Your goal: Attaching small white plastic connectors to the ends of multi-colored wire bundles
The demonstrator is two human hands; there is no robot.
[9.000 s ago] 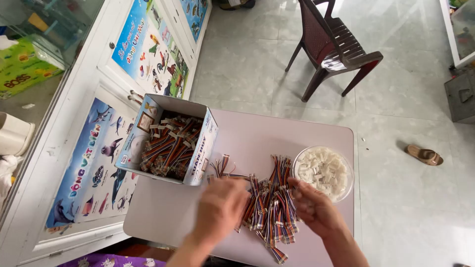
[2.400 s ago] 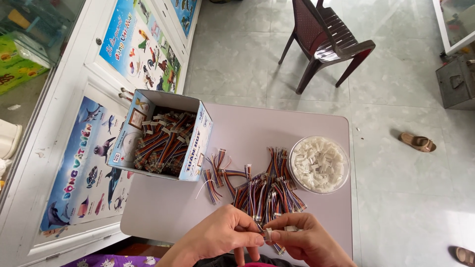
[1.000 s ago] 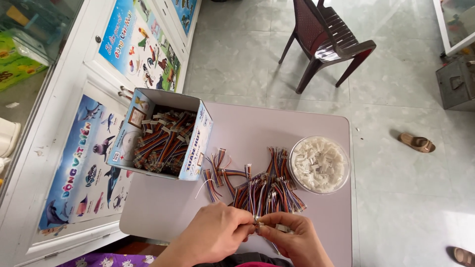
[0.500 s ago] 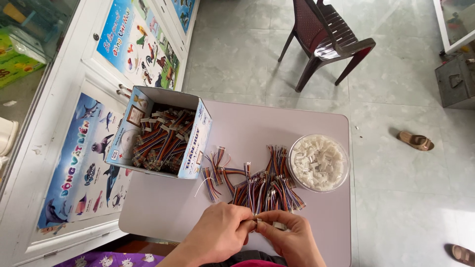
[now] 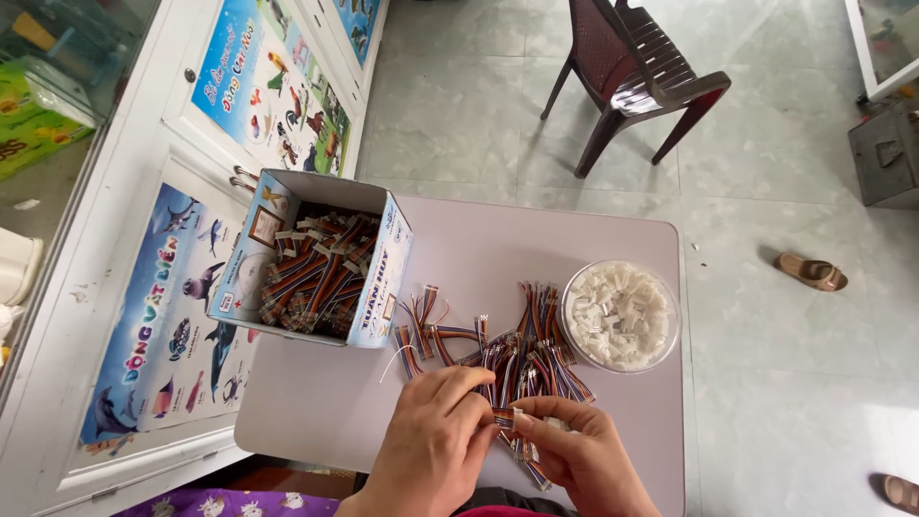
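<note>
I see my left hand point(image 5: 436, 445) and right hand point(image 5: 579, 455) pinched together on one striped wire lead point(image 5: 504, 418) above the wire pile point(image 5: 507, 349). My fingers hide its connector end, and the frame's bottom edge cuts off both wrists.

bright, even daylight, soft shadows. sunlit patch washes out the floor point(image 5: 842, 421) near right. chair point(image 5: 637, 81) casts a faint shadow far side. table point(image 5: 479, 249) evenly lit, mild sheen. sharp centre, wide-angle stretch at edges, cabinet point(image 5: 115, 287) lines lean left.
</note>
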